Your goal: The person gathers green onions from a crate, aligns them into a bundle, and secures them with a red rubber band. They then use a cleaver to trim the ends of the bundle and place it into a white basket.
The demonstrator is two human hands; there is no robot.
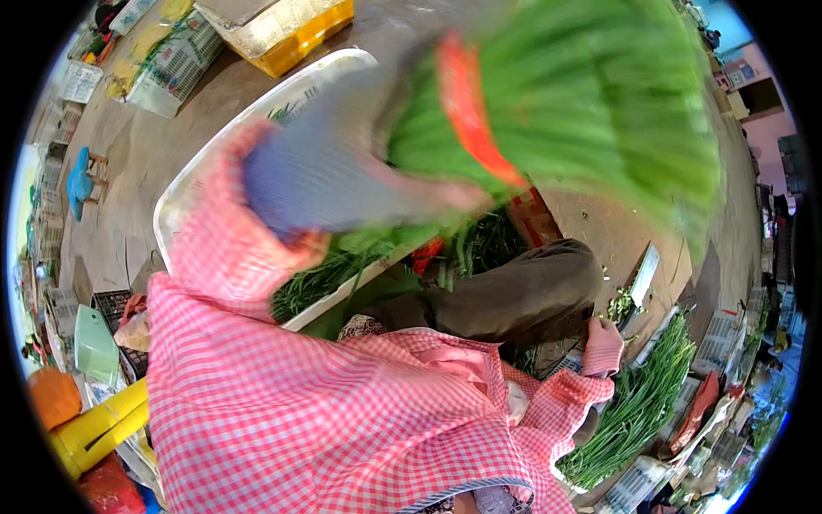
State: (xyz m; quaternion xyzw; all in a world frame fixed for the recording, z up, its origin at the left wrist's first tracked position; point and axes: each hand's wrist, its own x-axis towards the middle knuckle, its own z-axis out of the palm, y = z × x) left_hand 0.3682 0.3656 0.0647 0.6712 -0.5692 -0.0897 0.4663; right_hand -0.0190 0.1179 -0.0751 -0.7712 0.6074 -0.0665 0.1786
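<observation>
My left hand [379, 160], in a blurred grey-blue glove, grips a big bundle of long green chive-like leaves [571, 109]. A red-orange band [472, 109] wraps the bundle near the gripped end. Below that arm stands a white tub [212, 154] with more of the long greens [340, 273] in it. My right hand [602, 347], in a pink glove, is low beside my bent knee [552, 276]; its fingers are partly hidden. Just beyond it a cleaver [644, 275] rests on a board [616, 225] among green scraps. A pile of long greens [642, 398] lies to its right.
A yellow-taped foam box [289, 38] and a white crate [173, 64] stand at the upper left. A stool with a blue cover [80, 183] is at the far left. Near my left side are a pale green container [96, 347] and a yellow tube-like object [103, 424].
</observation>
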